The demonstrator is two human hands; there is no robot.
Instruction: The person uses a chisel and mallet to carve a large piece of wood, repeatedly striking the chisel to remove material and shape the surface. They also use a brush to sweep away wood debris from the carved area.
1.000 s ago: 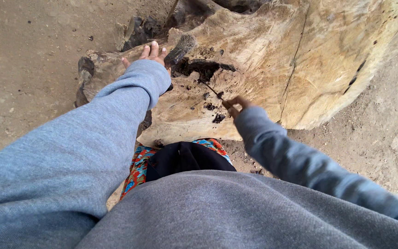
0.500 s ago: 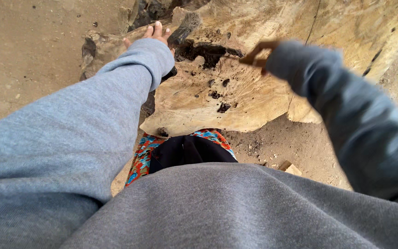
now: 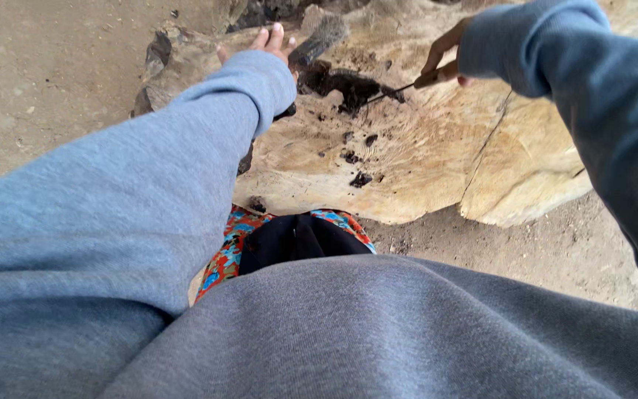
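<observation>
Large pale stump (image 3: 422, 162) lying on bare dirt ground (image 3: 53, 81), cut face up and tilted toward the wearer, so the dark rotten hollow (image 3: 345, 85) near its top edge sits within reach of both arms. Left hand (image 3: 263, 43) laid flat on the stump's upper left edge, fingers spread and extended, holding nothing; seemingly a brace to steady the body or the wood. Mostly covered by the grey sleeve (image 3: 186, 162), only fingertips showing.

Right hand (image 3: 443, 63) closed around the handle of a thin dark tool (image 3: 393, 91), probably a knife or pick; exact kind too small to tell. Tool angled down and left, tip at the right rim of the hollow, apparently to dig or scrape the soft dark matter there. Grip narrow, fingers curled tight over the handle, thumb side toward the camera.

Dark crumbs (image 3: 356, 159) scattered on the pale wood below the hollow, 4 or 5 small clumps, lying down-slope toward the body. A crack (image 3: 485, 159) running down the right part of the stump. Below, between the arms, bright patterned cloth (image 3: 219, 255) and a dark garment (image 3: 297, 240) just under the stump's near edge.
</observation>
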